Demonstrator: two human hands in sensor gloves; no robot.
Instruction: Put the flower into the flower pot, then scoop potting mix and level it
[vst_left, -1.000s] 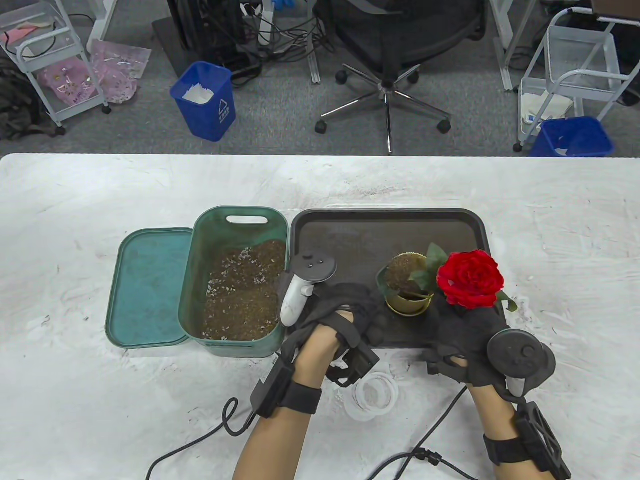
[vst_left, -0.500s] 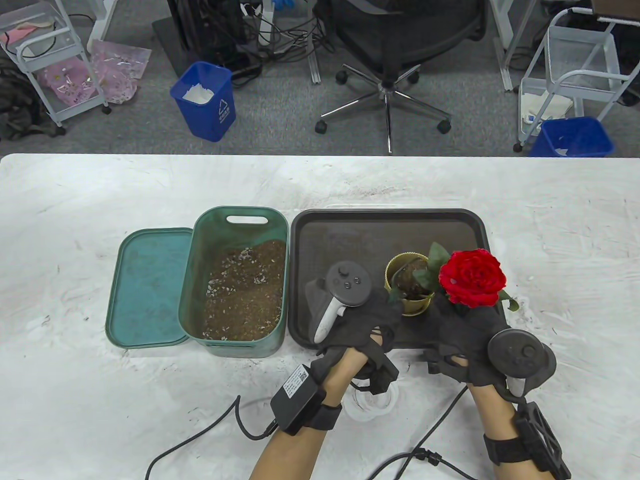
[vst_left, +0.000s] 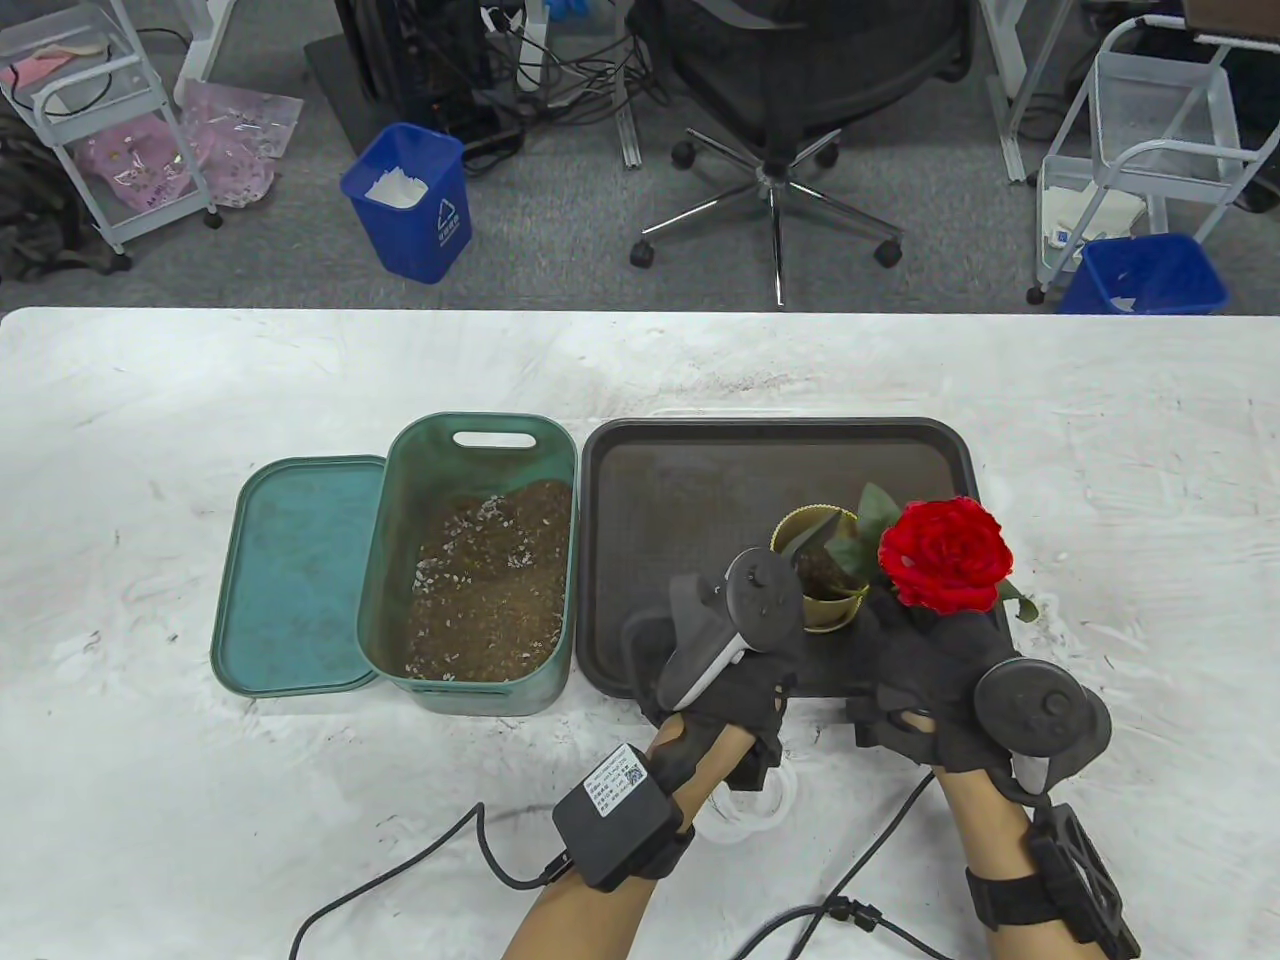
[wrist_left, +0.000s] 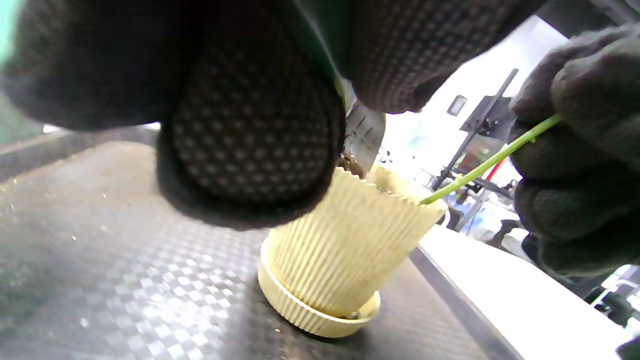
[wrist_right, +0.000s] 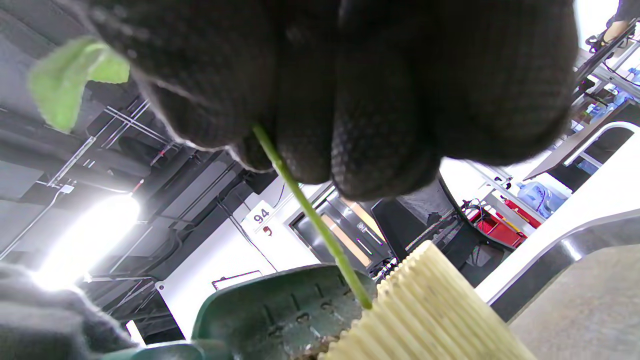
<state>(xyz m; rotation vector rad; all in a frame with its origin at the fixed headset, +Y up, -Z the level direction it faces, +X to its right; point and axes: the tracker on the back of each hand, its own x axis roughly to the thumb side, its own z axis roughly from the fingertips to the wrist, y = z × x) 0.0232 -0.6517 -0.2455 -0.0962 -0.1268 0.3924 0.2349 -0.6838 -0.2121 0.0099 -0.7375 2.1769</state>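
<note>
Grip, right hand (vst_left: 935, 700): I hold the stem (wrist_right: 310, 215) pinched in curled fingers, rose (vst_left: 945, 555) leaning over the pot (vst_left: 815, 575) on the tray (vst_left: 700, 470).

Grip, left hand (vst_left: 715, 665): curled round the scoop (wrist_right: 280, 320) handle, I judge; blade at the rim.

Risks: mix spilling onto the tray; scoop nudging the light pot over; stem slipping out.

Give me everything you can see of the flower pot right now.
The flower pot is small, pale yellow and ribbed, plastic by its look, with a saucer-like base. It stands upright on the dark textured tray, toward its near right part. The green stem of the red flower, gripped by the right hand, slants into its mouth over the rim. A green scoop in the left hand is at its rim.
</note>
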